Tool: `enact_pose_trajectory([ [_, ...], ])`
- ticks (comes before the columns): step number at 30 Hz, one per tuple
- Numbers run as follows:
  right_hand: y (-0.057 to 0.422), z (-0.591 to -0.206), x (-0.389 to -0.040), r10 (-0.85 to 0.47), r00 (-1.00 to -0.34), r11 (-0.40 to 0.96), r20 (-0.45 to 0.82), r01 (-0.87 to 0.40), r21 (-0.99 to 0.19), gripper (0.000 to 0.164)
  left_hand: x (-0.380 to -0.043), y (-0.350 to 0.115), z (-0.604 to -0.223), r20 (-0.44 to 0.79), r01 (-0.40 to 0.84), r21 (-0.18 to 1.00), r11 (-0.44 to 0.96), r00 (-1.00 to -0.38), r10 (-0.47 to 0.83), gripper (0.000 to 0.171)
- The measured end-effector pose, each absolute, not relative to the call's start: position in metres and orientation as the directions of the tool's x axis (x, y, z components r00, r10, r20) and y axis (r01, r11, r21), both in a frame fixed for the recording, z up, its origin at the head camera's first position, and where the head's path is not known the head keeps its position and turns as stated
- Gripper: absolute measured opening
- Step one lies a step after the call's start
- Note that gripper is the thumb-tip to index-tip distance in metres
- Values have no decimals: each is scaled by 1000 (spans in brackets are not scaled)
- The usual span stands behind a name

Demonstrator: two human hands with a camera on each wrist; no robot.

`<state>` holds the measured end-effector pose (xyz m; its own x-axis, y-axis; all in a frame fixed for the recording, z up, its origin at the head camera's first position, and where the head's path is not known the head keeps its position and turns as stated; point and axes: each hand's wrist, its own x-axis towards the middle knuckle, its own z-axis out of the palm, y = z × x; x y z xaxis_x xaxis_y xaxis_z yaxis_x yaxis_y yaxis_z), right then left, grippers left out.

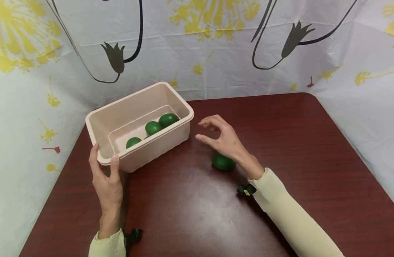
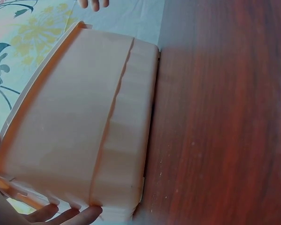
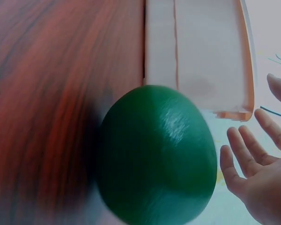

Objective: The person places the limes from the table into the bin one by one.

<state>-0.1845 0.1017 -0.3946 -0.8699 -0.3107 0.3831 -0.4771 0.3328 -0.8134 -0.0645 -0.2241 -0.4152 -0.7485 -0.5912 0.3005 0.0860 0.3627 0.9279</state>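
Note:
A beige plastic bin (image 1: 161, 146) stands on the table with several smooth, dark green, egg-shaped fruits (image 1: 153, 127) lying inside along its near wall. My left hand (image 1: 109, 189) grips the bin's near left corner; in the left wrist view its fingers (image 2: 86, 215) press on the outer wall. To the right of the bin, my right hand (image 1: 227, 141) hovers with fingers spread and loosely bent, holding nothing. Another green fruit (image 1: 224, 163) rests on the table below the right wrist, partly covered by it. That fruit looms large in the right wrist view, apart from the fingers (image 3: 241, 154).
The dark red wooden table (image 1: 299, 153) has a rounded far right corner. A white cloth (image 1: 229, 75) with yellow and grey flower prints hangs behind it and at both sides. Small black devices (image 1: 247, 190) are strapped at the wrists.

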Motion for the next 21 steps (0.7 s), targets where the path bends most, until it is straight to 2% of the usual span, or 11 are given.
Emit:
enact_pose_trajectory([
  [21,125,-410,-176,-428,-885,427,183,-377,-821,34,-68,-227,-420,345,125,915,383,-733,-586,61],
])
